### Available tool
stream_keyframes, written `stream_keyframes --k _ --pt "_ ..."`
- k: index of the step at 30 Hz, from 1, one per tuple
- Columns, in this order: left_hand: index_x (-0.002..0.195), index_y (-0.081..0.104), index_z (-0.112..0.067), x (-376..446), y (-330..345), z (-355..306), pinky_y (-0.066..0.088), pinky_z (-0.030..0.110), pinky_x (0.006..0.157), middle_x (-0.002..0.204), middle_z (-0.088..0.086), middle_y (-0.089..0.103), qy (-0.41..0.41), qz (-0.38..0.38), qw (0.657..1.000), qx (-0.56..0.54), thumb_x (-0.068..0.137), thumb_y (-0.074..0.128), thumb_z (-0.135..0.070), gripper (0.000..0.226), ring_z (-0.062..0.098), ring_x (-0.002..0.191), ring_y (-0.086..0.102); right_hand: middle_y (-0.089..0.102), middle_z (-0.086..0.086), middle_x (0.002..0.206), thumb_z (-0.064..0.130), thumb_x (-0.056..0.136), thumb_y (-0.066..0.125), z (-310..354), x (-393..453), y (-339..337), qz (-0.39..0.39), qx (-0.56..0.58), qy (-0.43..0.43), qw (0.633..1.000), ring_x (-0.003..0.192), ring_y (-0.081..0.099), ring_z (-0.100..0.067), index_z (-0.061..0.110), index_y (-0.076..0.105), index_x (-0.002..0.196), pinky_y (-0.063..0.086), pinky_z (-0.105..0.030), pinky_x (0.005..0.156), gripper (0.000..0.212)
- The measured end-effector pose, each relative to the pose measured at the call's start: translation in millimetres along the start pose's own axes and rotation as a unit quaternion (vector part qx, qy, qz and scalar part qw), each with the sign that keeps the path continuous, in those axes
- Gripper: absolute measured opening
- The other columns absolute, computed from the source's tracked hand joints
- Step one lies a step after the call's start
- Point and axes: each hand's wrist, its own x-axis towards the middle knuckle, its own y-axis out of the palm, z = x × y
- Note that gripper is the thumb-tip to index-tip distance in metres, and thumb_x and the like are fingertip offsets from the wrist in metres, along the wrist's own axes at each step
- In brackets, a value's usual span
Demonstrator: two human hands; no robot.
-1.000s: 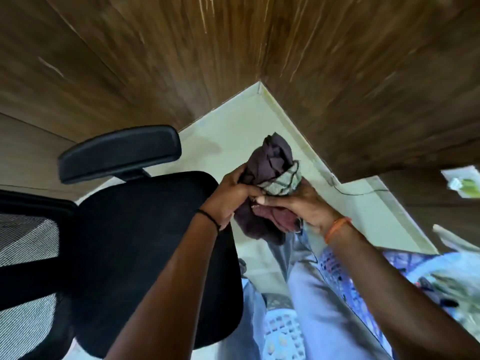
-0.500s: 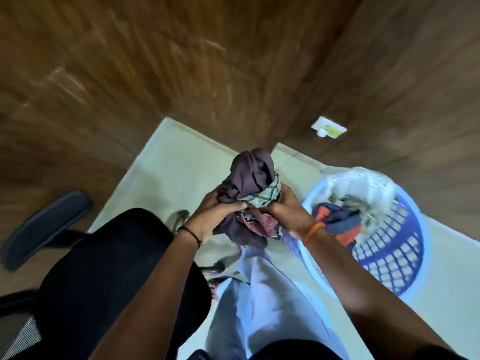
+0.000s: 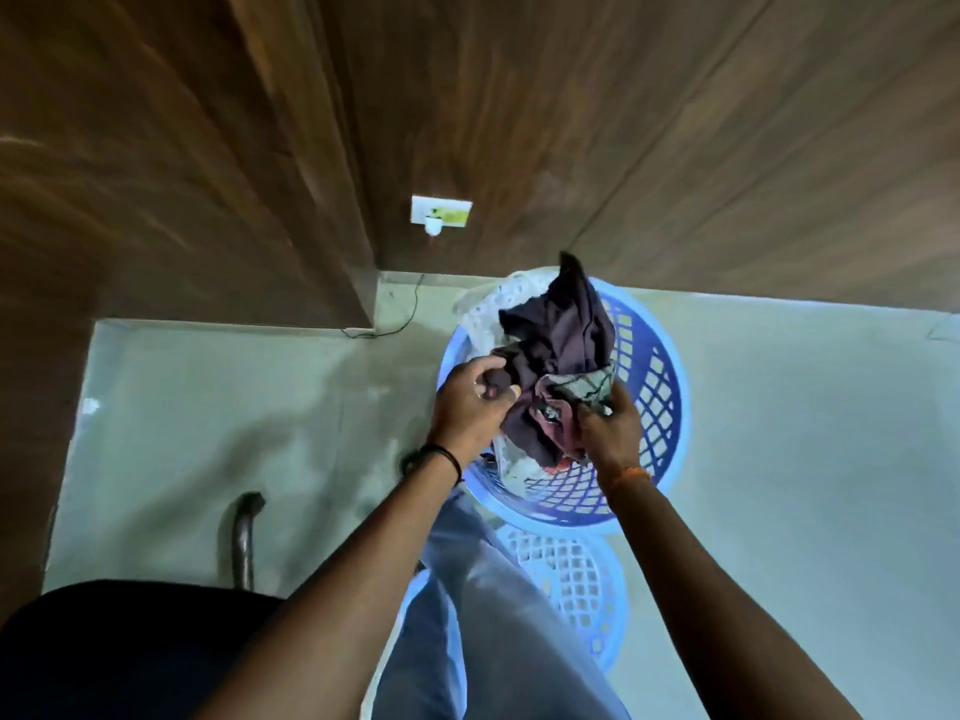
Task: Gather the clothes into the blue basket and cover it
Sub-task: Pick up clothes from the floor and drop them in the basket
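I hold the bundle of clothes [image 3: 561, 356] over the blue basket [image 3: 660, 397], left hand [image 3: 470, 402] and right hand [image 3: 608, 428] both clamped on it; next I must release it inside.

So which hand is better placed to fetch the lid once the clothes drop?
Probably the right hand: it is over the basket, with the lid just below it. The left hand sits outside the rim.

Both arms stretched forward and down, wrists close together. Left hand [image 3: 470, 402] fisted tight, knuckles up. Right hand [image 3: 609, 427] pinched closed, fingers curled under.
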Motion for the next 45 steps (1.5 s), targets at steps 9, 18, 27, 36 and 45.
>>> stream_keyframes --k 9,18,27,36,45 --pt "0.100 0.072 -0.009 63 -4 -2 0.052 0.021 0.082 0.093 0.001 0.070 -0.010 0.042 0.996 0.083 0.088 0.061 -0.008 0.016 0.014 0.081 0.066 0.061 -0.021 0.115 0.016 0.071 0.079 -21 66 28 0.111 -0.212 0.038 0.970 0.107 0.061 -0.035 0.005 0.056 0.124 0.044 -0.021 0.078 0.059" --pt "0.091 0.070 -0.022 124 -19 -10 0.057 0.035 0.085 0.094 0.003 0.072 -0.040 0.006 0.997 0.063 0.086 0.058 -0.008 0.018 0.025 0.083 0.071 0.015 -0.004 0.158 0.033 0.079 0.071 49 133 132 0.164 -0.321 -0.143 0.922 0.107 0.062 -0.033 0.033 0.034 0.145 0.053 -0.041 0.084 0.075" --pt "0.081 0.066 -0.030 158 -39 0 0.054 0.030 0.076 0.087 0.000 0.071 -0.043 -0.002 0.996 0.080 0.085 0.060 -0.010 0.022 0.023 0.086 0.071 0.061 -0.018 0.119 0.031 0.090 0.060 67 169 185 0.154 -0.420 -0.110 0.888 0.108 0.062 -0.040 0.005 0.066 0.110 0.050 -0.039 0.089 0.033" --pt "0.081 0.064 -0.028 148 -41 -2 0.042 0.018 0.062 0.097 0.006 0.074 -0.055 -0.025 0.998 0.017 0.087 0.060 -0.009 0.020 0.024 0.093 0.070 0.074 -0.014 0.075 0.014 0.084 0.066 50 133 126 0.045 -0.145 -0.127 0.980 0.069 0.070 -0.024 0.002 0.073 0.072 0.057 -0.034 0.068 0.018" --pt "0.076 0.064 -0.028 110 -2 -2 0.045 0.024 0.063 0.090 0.006 0.073 -0.029 0.013 0.999 0.018 0.084 0.060 -0.008 0.022 0.027 0.088 0.071 0.061 -0.009 0.060 0.008 0.081 0.070 -88 49 -19 0.007 -0.242 0.027 0.970 0.066 0.063 -0.017 0.016 0.062 0.058 0.040 -0.025 0.061 0.026"
